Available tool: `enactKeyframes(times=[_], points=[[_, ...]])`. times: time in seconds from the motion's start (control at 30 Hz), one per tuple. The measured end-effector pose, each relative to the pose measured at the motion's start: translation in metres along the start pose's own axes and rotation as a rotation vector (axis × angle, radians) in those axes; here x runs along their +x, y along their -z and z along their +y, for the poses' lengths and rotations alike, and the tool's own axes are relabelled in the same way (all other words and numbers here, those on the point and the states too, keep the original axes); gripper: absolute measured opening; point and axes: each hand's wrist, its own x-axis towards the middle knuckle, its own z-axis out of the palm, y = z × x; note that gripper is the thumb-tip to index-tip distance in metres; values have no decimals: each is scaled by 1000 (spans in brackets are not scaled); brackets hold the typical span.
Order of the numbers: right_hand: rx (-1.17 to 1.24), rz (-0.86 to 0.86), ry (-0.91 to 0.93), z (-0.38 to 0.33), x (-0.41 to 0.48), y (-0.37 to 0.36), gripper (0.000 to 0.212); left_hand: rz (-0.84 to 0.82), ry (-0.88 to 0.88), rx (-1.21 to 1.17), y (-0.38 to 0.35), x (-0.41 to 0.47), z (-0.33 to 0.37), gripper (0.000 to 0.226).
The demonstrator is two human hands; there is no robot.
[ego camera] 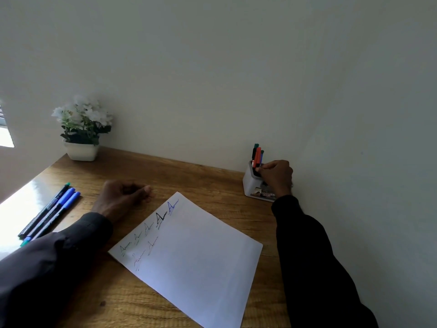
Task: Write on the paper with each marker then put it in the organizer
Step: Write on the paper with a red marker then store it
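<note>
Wooden desk (184, 176) against pale wall (212, 67)

— What's sitting at ten o'clock on the table (179, 176)?
— A white pot (81, 151) is holding white flowers (81, 112), standing against the wall (212, 67).
— And at nine?
— Daylight is coming through a window (5, 137), glaring off the wood.

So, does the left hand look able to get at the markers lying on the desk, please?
Probably yes: the left hand rests empty on the desk beside the markers, with only bare wood between them.
</note>
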Motion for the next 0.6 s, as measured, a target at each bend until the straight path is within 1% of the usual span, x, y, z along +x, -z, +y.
enactKeyframes(times=[0.1, 0.27, 0.43, 0.6], points=[[-6, 10, 13, -1, -3, 0, 17, 13, 2, -7, 0, 2, -3, 17], [-41, 12, 46, -3, -5, -4, 24, 17, -9, -14, 0, 2, -3, 15], [-91, 33, 64, -8, -6, -5, 21, 9, -7, -25, 0, 2, -2, 15], [-48, 81, 49, -3, -9, -1, 18, 16, -16, -1, 1, 2, -4, 15]])
